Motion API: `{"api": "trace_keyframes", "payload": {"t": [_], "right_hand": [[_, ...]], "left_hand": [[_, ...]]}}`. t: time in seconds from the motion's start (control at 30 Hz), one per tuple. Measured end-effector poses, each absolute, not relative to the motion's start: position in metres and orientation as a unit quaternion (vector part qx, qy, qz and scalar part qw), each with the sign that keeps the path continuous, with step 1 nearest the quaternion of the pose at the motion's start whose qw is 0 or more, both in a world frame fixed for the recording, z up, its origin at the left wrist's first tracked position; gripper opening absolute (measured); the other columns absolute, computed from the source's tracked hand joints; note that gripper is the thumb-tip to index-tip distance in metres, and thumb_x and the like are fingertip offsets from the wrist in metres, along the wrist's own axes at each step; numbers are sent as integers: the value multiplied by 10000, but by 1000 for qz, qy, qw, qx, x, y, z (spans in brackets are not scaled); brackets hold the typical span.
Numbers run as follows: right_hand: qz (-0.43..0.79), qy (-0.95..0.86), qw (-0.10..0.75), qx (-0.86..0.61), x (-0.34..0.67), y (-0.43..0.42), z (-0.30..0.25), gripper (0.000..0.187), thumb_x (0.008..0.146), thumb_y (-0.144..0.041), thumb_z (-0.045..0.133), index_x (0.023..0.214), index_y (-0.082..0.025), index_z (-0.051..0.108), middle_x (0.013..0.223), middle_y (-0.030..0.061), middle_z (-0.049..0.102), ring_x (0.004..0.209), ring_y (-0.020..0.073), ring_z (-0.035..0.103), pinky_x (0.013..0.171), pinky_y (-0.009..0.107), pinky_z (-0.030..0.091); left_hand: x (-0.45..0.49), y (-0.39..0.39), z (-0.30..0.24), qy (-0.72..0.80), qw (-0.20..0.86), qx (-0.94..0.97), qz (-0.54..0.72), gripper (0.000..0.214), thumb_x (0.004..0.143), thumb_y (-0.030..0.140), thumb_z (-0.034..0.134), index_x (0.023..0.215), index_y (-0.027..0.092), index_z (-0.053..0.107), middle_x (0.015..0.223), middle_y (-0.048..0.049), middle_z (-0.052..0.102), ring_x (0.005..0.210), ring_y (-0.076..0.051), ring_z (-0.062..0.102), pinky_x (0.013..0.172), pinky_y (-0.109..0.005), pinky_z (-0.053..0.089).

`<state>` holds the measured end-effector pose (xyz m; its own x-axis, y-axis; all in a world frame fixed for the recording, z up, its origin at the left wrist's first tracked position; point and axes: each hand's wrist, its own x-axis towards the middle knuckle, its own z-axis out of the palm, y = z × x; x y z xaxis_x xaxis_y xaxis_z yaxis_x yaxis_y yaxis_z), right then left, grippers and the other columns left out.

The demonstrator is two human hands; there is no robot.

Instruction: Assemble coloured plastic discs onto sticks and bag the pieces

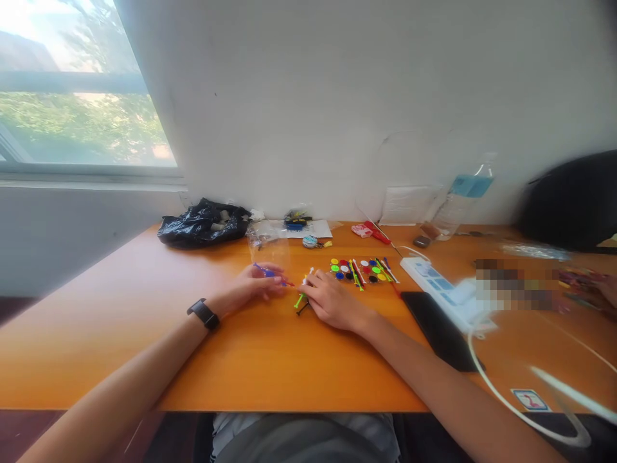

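Head view: left hand (253, 283) pinches blue stick (270, 272); right hand (333, 299), fingers curled, perhaps grips green stick (299, 300) at nine o'clock; next needs a steady pinch

A smooth, faintly glossy wood-laminate tabletop (120, 334) is seen under bright, shiny plastic discs (359, 269) and a thin blue plastic stick (267, 272). A crinkled, glossy black plastic bag (202, 223), a clear plastic bottle (457, 202) and a matt black wristband (203, 314) are also shown.
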<state>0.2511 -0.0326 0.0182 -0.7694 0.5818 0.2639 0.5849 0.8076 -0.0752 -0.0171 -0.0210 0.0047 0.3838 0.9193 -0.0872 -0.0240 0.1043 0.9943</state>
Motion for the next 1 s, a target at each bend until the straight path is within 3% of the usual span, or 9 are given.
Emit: {"api": "trace_keyframes", "payload": {"t": [0.57, 1.0], "right_hand": [[-20, -939, 188, -289, 253, -31, 15, 179, 1018, -151, 525, 1054, -195, 695, 1076, 99, 647, 975, 250, 544, 840, 371, 404], [101, -902, 345, -239, 248, -32, 13, 144, 1067, -182, 481, 1103, -223, 614, 1036, 93, 687, 967, 243, 623, 885, 369, 491]], "left_hand": [[-17, -24, 8, 421, 595, 576, 370, 547, 870, 525, 802, 1242, 159, 638, 1184, -165, 759, 923, -226, 752, 664, -273, 581], [-17, -23, 6, 417, 600, 575, 368, 538, 854, 521, 817, 1215, 161, 643, 1116, -135, 763, 887, -205, 730, 690, -283, 567]]}}
